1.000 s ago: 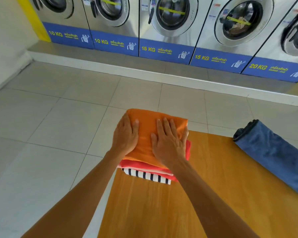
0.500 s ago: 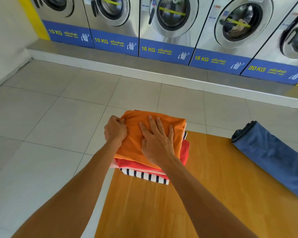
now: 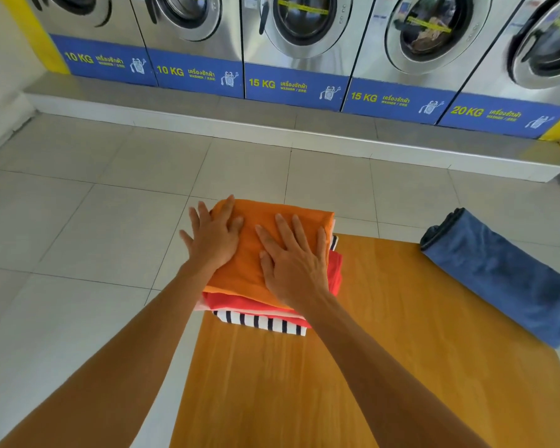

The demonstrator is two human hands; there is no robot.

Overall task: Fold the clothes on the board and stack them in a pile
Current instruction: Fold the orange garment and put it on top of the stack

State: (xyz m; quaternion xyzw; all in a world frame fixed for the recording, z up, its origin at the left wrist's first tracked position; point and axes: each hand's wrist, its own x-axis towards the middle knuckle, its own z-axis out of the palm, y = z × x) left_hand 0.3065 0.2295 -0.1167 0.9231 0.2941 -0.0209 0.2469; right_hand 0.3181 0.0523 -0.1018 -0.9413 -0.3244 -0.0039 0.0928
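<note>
A folded orange garment (image 3: pixel 256 253) tops a pile at the far left corner of the wooden board (image 3: pixel 385 367). Under it lie a red garment (image 3: pixel 335 273) and a navy-and-white striped one (image 3: pixel 262 323). My left hand (image 3: pixel 212 239) lies flat with spread fingers on the orange garment's left edge. My right hand (image 3: pixel 291 263) presses flat on its middle. A blue garment (image 3: pixel 505 273) lies apart at the board's far right side, hanging over the edge.
Pale floor tiles (image 3: pixel 110 221) stretch beyond and to the left of the board. A row of steel washing machines (image 3: pixel 298 43) with blue labels stands on a raised step (image 3: pixel 272 124) at the back.
My left hand, curled at the orange garment's left edge half a second ago, has opened flat on it. My right hand stays pressed on top. The pile has not moved.
</note>
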